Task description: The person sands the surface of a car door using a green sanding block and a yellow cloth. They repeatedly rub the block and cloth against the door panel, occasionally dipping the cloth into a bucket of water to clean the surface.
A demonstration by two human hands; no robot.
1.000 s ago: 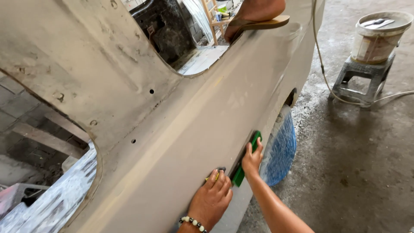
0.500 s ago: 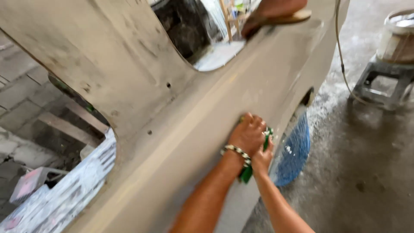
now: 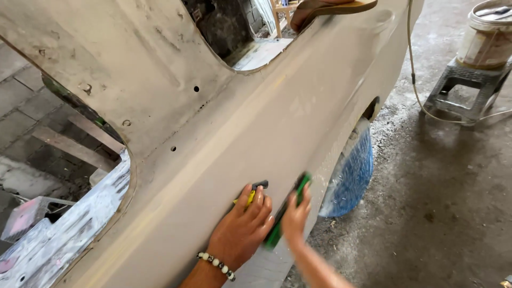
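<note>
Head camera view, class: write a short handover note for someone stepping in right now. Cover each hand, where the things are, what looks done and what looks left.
Left hand: flat on the primed car body panel, a small yellow and black tool under its fingers.
Right hand: pressing a green sanding block against the panel beside the wheel arch.
The wheel is wrapped in blue plastic.
Done: panel looks evenly grey and matt.
Left: cannot tell how much of the lower panel is unsanded.

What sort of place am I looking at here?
Most likely an auto body repair shop. A stripped, primer-grey car body fills the view, its wheel masked in blue plastic. The right hand presses a green sanding block to the panel, the left hand flat beside it. A bucket sits on a stool.
</note>
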